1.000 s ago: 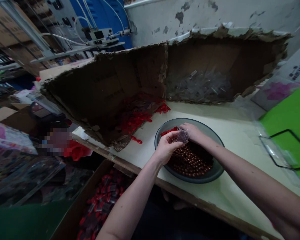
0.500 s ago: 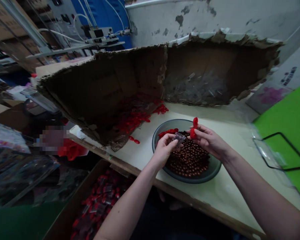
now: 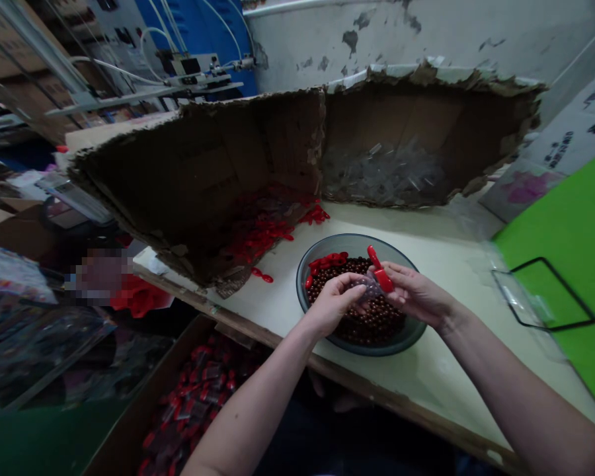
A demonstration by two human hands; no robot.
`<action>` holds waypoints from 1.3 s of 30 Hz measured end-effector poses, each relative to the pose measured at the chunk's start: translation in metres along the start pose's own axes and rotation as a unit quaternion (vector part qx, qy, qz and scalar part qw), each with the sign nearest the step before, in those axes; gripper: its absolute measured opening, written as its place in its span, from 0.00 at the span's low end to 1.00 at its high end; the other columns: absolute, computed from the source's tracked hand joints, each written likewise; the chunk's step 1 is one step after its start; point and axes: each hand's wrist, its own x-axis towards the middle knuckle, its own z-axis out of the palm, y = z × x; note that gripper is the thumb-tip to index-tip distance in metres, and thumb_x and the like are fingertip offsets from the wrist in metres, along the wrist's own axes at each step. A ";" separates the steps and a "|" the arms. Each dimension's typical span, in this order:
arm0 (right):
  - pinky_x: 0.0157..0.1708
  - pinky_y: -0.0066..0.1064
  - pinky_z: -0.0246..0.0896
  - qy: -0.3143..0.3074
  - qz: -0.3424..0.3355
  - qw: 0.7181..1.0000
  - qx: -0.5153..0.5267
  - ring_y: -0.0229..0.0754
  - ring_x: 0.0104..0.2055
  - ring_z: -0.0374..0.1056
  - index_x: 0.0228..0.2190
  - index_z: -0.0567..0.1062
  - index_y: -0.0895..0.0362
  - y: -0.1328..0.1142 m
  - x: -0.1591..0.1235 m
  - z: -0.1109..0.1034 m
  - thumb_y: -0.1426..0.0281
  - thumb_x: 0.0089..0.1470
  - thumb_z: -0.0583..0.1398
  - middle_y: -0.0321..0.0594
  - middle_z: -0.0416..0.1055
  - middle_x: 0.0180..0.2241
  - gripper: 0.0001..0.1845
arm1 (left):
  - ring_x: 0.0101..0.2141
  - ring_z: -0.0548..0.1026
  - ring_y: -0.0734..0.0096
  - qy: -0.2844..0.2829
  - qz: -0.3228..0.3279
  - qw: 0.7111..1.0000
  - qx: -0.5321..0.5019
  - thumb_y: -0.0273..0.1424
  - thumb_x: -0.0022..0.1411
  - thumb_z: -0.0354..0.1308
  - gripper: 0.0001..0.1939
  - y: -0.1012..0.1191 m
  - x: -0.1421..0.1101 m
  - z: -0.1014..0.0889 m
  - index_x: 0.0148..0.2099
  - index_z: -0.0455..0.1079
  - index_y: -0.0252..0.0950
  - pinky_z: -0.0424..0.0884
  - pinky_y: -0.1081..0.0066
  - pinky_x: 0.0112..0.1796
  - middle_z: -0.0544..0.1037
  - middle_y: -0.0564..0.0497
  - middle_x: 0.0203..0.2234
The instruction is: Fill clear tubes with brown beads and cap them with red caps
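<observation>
Low on the far left, a brown box (image 3: 129, 413) full of red and dark packs (image 3: 193, 396). Up past it, a torn cardboard box (image 3: 203, 178) with red bits (image 3: 262, 238) spilling onto the pale tabletop (image 3: 456, 357). In the middle, a round gray bowl (image 3: 414, 336) of shiny brown beads (image 3: 371, 324), with more red bits (image 3: 326, 262) on top. Over the bowl, the left hand (image 3: 332, 304), curled, fingers on a small clear bag (image 3: 369, 287). Just beside it, the right hand (image 3: 416, 294), pinching a red plastic piece (image 3: 381, 269). Far right, a bright green sheet (image 3: 560, 311).
</observation>
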 end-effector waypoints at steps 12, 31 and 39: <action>0.20 0.20 0.62 0.097 -0.036 0.993 -0.066 0.31 0.22 0.66 0.36 0.78 0.55 -0.009 -0.011 0.019 0.60 0.43 0.70 0.35 0.73 0.25 0.18 | 0.24 0.70 0.79 0.032 0.022 0.995 0.097 0.36 0.56 0.60 0.17 0.019 -0.008 0.002 0.45 0.70 0.32 0.68 0.76 0.28 0.73 0.53 0.28; 0.26 0.25 0.62 0.120 -0.097 0.978 -0.140 0.34 0.27 0.65 0.35 0.77 0.54 0.006 -0.030 0.036 0.59 0.42 0.70 0.36 0.74 0.30 0.18 | 0.29 0.71 0.74 0.054 0.074 0.974 0.207 0.36 0.60 0.57 0.15 0.016 -0.021 0.011 0.47 0.73 0.35 0.67 0.74 0.32 0.77 0.48 0.36; 0.23 0.25 0.60 0.096 -0.068 0.981 -0.151 0.35 0.25 0.65 0.37 0.78 0.56 -0.003 -0.018 0.017 0.50 0.50 0.62 0.39 0.74 0.28 0.22 | 0.24 0.71 0.77 -0.010 -0.014 0.996 0.085 0.40 0.55 0.62 0.19 0.013 -0.013 0.009 0.45 0.72 0.32 0.67 0.75 0.27 0.76 0.50 0.29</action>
